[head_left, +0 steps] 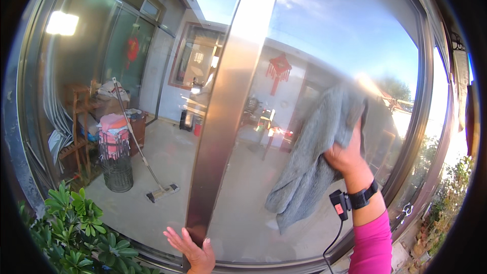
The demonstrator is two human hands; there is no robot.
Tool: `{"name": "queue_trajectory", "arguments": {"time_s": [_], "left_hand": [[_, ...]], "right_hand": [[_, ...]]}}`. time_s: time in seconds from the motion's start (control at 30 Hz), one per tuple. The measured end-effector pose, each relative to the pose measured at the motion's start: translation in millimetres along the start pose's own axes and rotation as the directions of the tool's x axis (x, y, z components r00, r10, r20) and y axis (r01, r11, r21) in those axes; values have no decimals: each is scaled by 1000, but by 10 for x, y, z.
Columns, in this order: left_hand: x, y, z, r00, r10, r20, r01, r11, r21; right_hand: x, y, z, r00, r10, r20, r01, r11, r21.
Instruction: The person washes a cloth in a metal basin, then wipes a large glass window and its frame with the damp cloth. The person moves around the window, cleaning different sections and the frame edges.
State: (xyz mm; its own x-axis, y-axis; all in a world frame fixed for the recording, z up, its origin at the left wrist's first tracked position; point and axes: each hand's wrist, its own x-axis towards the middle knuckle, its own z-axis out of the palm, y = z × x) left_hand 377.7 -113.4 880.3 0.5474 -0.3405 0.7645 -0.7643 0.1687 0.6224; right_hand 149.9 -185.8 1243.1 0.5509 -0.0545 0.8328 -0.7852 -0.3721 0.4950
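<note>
A large grey cloth [304, 171] hangs from my right hand [344, 154], which holds it up against the right glass pane [251, 198]. Part of that hand is hidden behind the cloth's folds. Low at the centre, my left hand [194, 251] has its fingers spread and nothing in it. It is at the foot of the brown metal window post [218, 140]; whether it touches the post I cannot tell. Around my right wrist is a black strap [364, 195] with a small cabled device [339, 204].
Leafy green plants [80, 232] crowd the lower left. Behind the left pane are a flat mop [163, 192], a dark basket [116, 175] with pink cloths and a wooden rack [80, 121]. A metal frame [411, 148] bounds the right pane, with shrubs [449, 201] beyond.
</note>
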Motion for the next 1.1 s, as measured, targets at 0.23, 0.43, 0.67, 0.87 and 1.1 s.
{"name": "queue_trajectory", "arguments": {"time_s": [0.23, 0.43, 0.67, 0.87, 1.1], "left_hand": [[-10, 10, 24, 997, 43, -67, -39, 998, 57], [16, 15, 19, 998, 43, -48, -39, 996, 74], [-3, 4, 29, 992, 59, -115, -46, 992, 114], [28, 4, -35, 998, 57, 6, -56, 996, -70], [40, 36, -3, 998, 61, -12, -61, 996, -69]], "right_hand": [[1503, 1017, -68, 998, -24, -66, 4, 956, -293], [2928, 1281, -391, 980, 172, -104, -201, 816, -542], [1866, 1067, -85, 972, -186, -145, 65, 804, -591], [260, 113, 90, 970, 10, -243, -10, 1000, -1], [-2205, -1214, 770, 842, 405, 357, -538, 682, 495]]}}
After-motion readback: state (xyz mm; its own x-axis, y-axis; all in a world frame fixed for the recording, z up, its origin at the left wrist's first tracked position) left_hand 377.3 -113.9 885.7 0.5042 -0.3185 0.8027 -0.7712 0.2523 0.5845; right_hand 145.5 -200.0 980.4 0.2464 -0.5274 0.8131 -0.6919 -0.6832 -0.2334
